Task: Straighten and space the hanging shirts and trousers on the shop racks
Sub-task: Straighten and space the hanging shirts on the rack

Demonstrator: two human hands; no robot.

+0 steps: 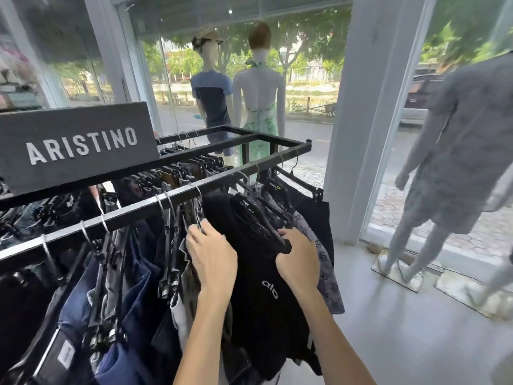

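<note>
A black metal rack point(177, 194) runs from lower left to upper right, packed with hanging trousers and shorts. A black garment with a small white logo point(266, 295) hangs on a black hanger point(249, 209) near the rack's right end. My left hand point(211, 257) grips the garment's left edge beside dark jeans on clip hangers point(169, 262). My right hand point(298, 259) grips the right end of the black hanger and the fabric there. Behind it hangs a grey patterned shirt point(327, 276).
A grey ARISTINO sign point(80, 145) sits on the rack's top. Two mannequins point(236, 87) stand at the window behind. A grey-clad mannequin point(449, 162) stands at right by a white pillar point(361, 120). Grey floor point(402, 329) spreads at lower right.
</note>
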